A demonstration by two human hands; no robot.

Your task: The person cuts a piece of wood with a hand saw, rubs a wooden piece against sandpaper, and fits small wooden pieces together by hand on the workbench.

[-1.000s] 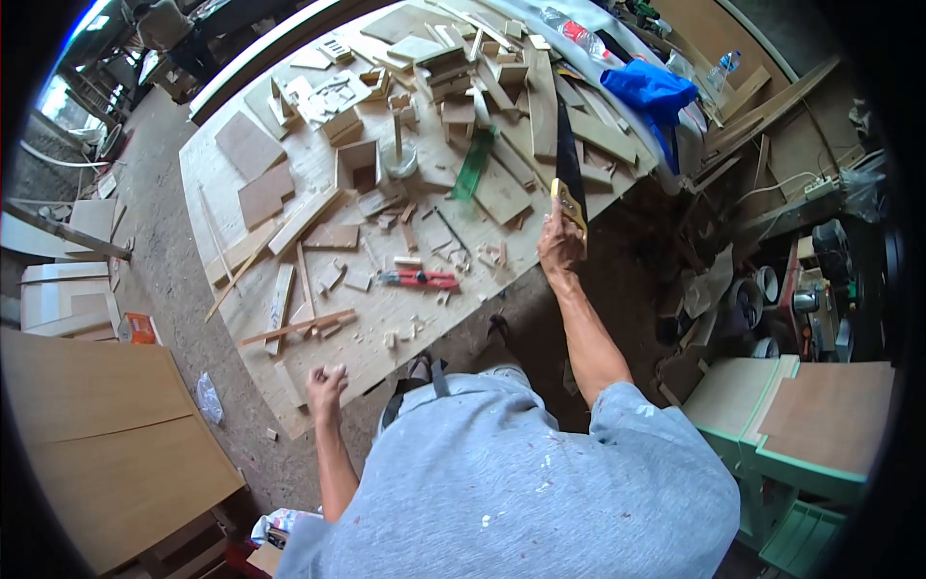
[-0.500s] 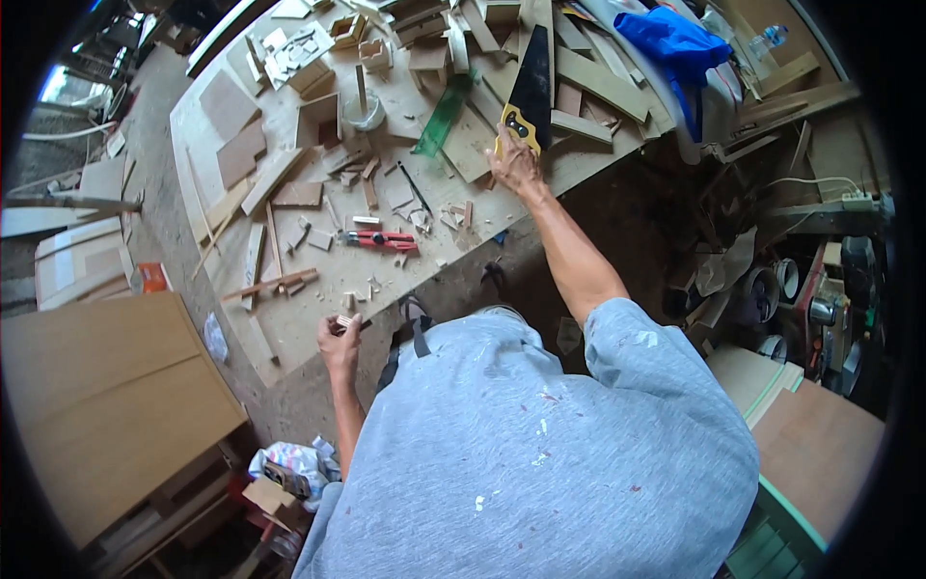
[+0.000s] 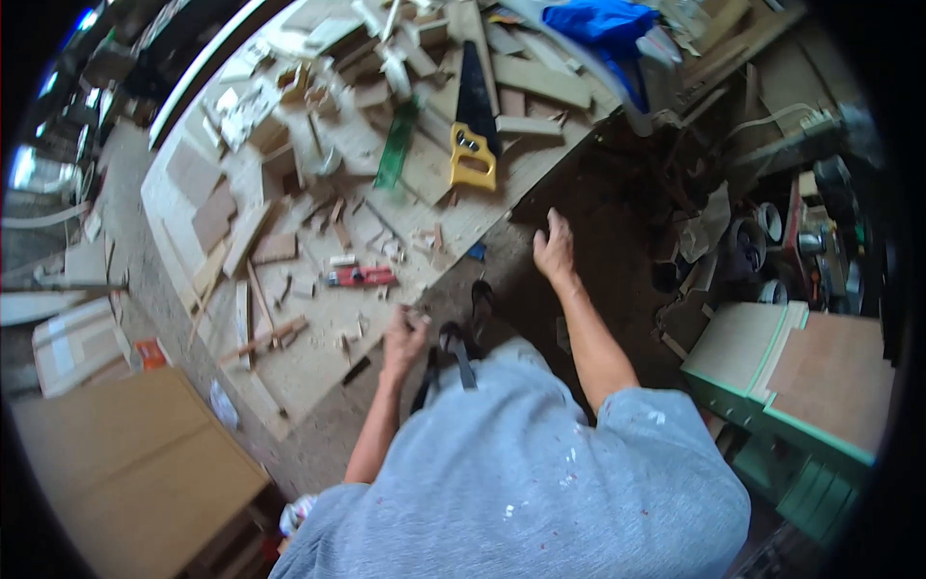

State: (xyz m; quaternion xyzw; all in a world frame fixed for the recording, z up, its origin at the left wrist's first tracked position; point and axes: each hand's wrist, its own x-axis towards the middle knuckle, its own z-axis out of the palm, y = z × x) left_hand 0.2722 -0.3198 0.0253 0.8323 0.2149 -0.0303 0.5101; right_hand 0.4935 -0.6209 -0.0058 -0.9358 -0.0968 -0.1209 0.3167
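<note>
My left hand [image 3: 405, 340] is over the near edge of the workbench, its fingers closed around a small piece of wood that is blurred and mostly hidden. My right hand [image 3: 555, 251] hangs off the bench's edge above the floor, holding nothing, fingers partly apart. Beyond it a handsaw [image 3: 474, 145] with a yellow handle and dark blade lies flat on the bench, handle toward me. A red utility knife [image 3: 361, 277] rests on the bench near my left hand, among wood scraps [image 3: 276, 248] and small offcuts. A short dark strip [image 3: 357, 371] shows at the bench edge.
The plywood workbench [image 3: 318, 362] carries stacked wooden pieces and a green translucent strip [image 3: 395, 147]. A blue bag [image 3: 603, 21] is at the far right. A wooden cabinet [image 3: 135, 463] stands lower left, and a green-edged cabinet [image 3: 748, 352] to the right.
My right hand has let go of the saw and drawn back toward me, off the bench. The saw stays on the bench. My left hand has moved right, and the view has shifted.
</note>
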